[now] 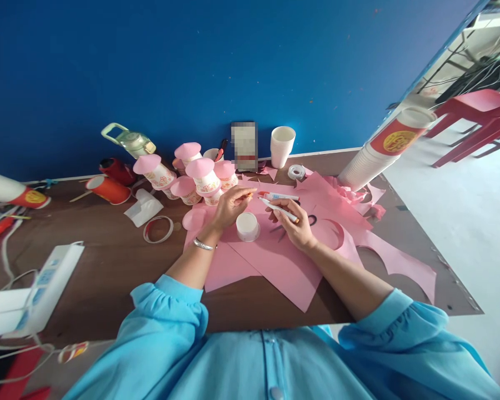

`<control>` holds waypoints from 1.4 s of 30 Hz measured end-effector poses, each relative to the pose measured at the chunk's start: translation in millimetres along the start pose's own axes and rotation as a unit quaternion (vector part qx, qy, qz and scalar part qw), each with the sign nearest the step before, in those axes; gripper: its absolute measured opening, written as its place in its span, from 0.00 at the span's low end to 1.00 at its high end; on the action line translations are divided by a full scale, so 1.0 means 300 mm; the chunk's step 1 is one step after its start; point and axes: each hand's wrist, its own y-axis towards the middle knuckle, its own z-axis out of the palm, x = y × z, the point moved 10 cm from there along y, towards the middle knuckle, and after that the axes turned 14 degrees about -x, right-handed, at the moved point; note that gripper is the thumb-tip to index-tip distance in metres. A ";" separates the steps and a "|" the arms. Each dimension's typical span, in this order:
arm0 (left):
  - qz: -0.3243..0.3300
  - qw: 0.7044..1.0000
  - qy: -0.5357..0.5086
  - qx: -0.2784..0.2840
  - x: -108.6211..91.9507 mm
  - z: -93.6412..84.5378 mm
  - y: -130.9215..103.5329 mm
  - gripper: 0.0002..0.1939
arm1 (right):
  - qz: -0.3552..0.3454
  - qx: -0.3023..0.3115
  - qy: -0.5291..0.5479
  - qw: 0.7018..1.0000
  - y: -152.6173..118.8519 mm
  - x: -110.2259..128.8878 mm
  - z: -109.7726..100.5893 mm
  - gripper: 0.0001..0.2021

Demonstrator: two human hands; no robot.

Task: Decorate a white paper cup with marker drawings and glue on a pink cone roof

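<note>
Phone (244, 145) screen pixelated, unreadable. Small orange thing (250, 195) in left hand (233, 205): too small to identify. Right hand (295, 223) hides parts of marker (280, 209) and scissors (313, 218). Left edge crops cup stack (8, 189); right edge crops red stool (475, 105).

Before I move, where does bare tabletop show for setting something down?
Brown tabletop shows widely between the tape roll and the power strip, and more narrowly between the pink paper and the shirt. It is crowded around the left hand and the right hand, which holds a marker: pink-topped cups behind, white cup between.
</note>
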 end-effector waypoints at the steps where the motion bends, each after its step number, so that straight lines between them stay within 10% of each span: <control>1: 0.014 1.000 0.019 0.002 -0.007 -0.002 0.000 0.18 | -0.002 0.001 -0.004 1.000 -0.001 0.001 0.000 0.21; 31: 0.100 0.988 0.097 0.060 -0.082 0.041 -0.033 0.13 | 0.090 -0.007 0.021 0.996 0.017 -0.073 0.009 0.26; 42: 0.092 0.989 0.118 0.019 -0.042 0.007 -0.019 0.10 | -0.086 -0.070 -0.221 0.969 0.058 0.016 -0.085 0.14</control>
